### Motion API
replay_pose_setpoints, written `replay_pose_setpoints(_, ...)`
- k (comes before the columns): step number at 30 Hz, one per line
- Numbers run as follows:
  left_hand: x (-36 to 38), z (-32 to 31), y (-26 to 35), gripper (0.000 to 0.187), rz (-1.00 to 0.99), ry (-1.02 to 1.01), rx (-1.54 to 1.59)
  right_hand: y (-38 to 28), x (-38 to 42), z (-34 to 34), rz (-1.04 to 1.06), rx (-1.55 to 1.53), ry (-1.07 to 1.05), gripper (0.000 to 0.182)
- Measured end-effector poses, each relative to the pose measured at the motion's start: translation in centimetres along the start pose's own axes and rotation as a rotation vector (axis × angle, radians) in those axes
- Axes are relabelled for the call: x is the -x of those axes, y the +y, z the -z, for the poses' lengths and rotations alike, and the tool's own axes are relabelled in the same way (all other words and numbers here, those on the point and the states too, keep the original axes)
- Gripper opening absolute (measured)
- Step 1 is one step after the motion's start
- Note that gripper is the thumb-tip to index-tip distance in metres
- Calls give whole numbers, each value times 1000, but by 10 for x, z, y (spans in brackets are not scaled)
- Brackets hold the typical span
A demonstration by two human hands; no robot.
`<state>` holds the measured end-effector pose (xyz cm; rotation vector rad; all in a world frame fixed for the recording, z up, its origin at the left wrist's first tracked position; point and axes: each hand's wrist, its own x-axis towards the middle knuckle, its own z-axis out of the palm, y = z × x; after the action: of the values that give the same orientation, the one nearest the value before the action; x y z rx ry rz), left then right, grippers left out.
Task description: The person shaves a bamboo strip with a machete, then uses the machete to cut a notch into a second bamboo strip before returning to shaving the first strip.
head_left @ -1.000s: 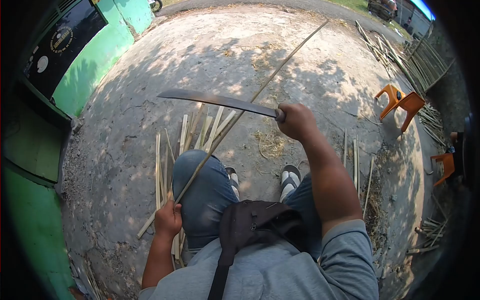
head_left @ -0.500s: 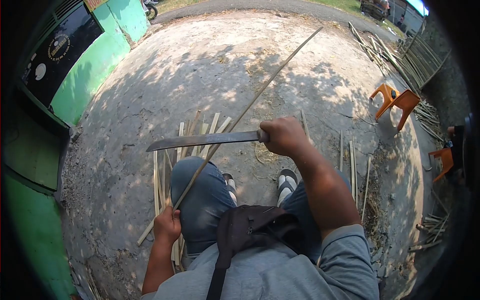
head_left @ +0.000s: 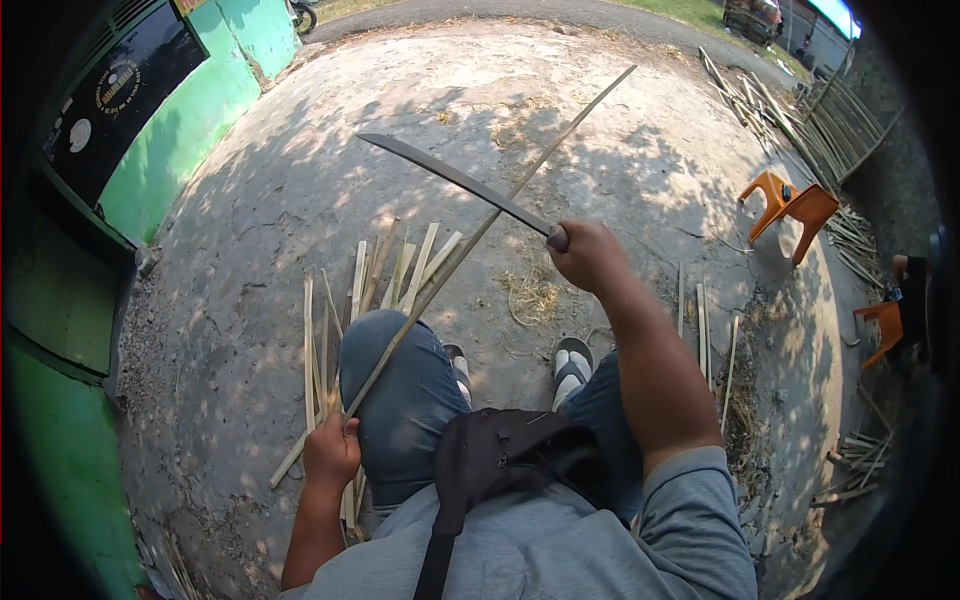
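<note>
My left hand (head_left: pixel 332 449) is closed around the near end of a long, thin bamboo strip (head_left: pixel 408 322). The strip slants over my left knee and reaches far out ahead to the right. My right hand (head_left: pixel 592 256) grips the handle of a machete (head_left: pixel 455 177). Its long dark blade points forward and left, and crosses the strip about midway along in this view. Light-coloured bamboo strips (head_left: pixel 418 268) lie on the ground beside and beyond my left knee.
More strips (head_left: pixel 702 325) lie to the right of my legs. Orange plastic stools (head_left: pixel 790 212) stand on the right, near bamboo piles (head_left: pixel 750 105) and a slatted bamboo panel (head_left: pixel 848 125). A green wall (head_left: pixel 180 165) runs along the left. Dry shavings (head_left: pixel 533 298) lie ahead of my feet.
My right hand has moved slightly forward and right, and the machete blade has swung from lying crosswise near my knee to pointing forward-left, farther along the strip. My left hand stays nearly still.
</note>
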<state>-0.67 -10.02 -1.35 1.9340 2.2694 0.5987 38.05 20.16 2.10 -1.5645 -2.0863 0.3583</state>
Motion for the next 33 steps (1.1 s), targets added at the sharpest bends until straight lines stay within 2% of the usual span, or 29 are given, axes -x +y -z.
replay_pose_setpoints(6,1,-9,-8,37,-32,28,37,-42,14,-10,430,115,-158,12)
replay_pose_setpoints(9,4,-14,-14,38,-35,42,47,-40,10,-3,503,121,-128,12)
replay_pose_setpoints(11,3,-17,-18,38,-41,46,76,-21,2,-3,359,47,-121,13)
replay_pose_setpoints(13,2,-14,-12,38,-30,50,63,1,-8,-4,128,46,51,15)
replay_pose_setpoints(16,1,-8,-5,38,0,33,33,27,-21,3,-230,-5,191,22)
replay_pose_setpoints(19,0,3,-3,38,9,2,18,45,-16,-2,-291,-46,166,23)
replay_pose_setpoints(23,-2,0,-3,39,-17,-10,31,20,-7,7,-165,-22,111,20)
replay_pose_setpoints(26,-2,-3,0,49,35,-39,103,-12,3,6,1,-6,20,18)
replay_pose_setpoints(31,-2,-4,-5,50,16,-37,113,-49,14,-10,328,146,-203,16)
replay_pose_setpoints(33,-2,-4,-7,45,5,-27,110,-54,13,-3,343,158,-185,17)
